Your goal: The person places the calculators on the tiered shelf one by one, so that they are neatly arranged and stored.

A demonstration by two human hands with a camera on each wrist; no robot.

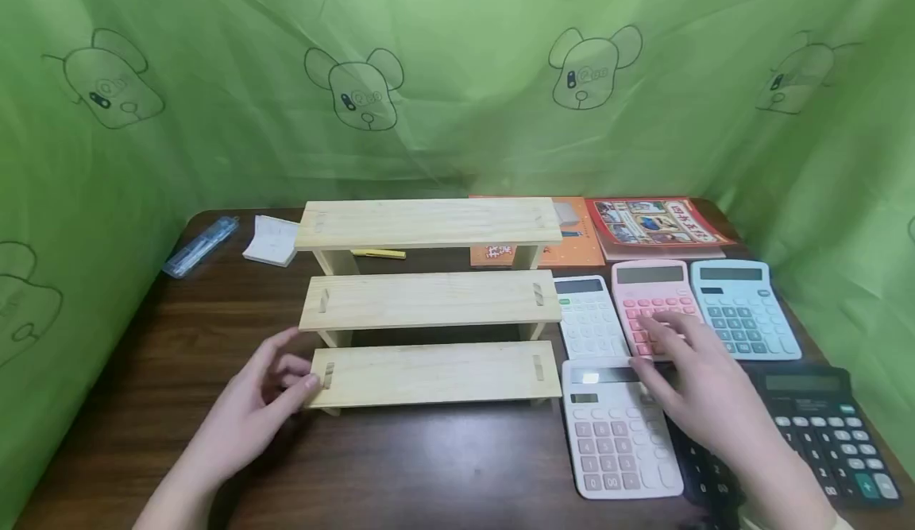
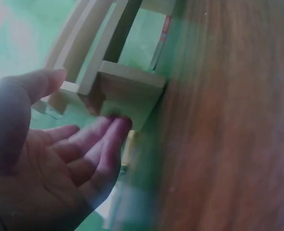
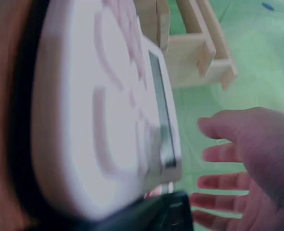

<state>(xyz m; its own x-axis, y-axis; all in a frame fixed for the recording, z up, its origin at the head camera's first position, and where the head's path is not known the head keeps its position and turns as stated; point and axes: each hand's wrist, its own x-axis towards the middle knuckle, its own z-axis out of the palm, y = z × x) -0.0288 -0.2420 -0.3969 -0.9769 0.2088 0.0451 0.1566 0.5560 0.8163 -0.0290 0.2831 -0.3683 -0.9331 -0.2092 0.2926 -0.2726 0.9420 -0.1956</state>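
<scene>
A pale wooden three-step rack (image 1: 429,301) stands in the middle of the dark table. My left hand (image 1: 257,403) is at the left end of its lowest step, thumb tip overlapping the corner in the head view. In the left wrist view, the fingers of that hand (image 2: 69,159) reach loosely beside the rack's end (image 2: 127,77). My right hand (image 1: 689,371) is over the calculators with fingers loosely extended, holding nothing. Around it are a pink calculator (image 1: 654,276), a blue one (image 1: 743,307), white ones (image 1: 622,435) (image 1: 589,323) and black ones (image 1: 815,427), one partly hidden under the hand.
Behind the rack lie an orange booklet (image 1: 586,252), a red magazine (image 1: 661,224) and a yellow pen (image 1: 379,253). White paper (image 1: 272,240) and a clear blue packet (image 1: 202,246) are at the back left. Green cloth (image 1: 457,141) with bear drawings surrounds the table.
</scene>
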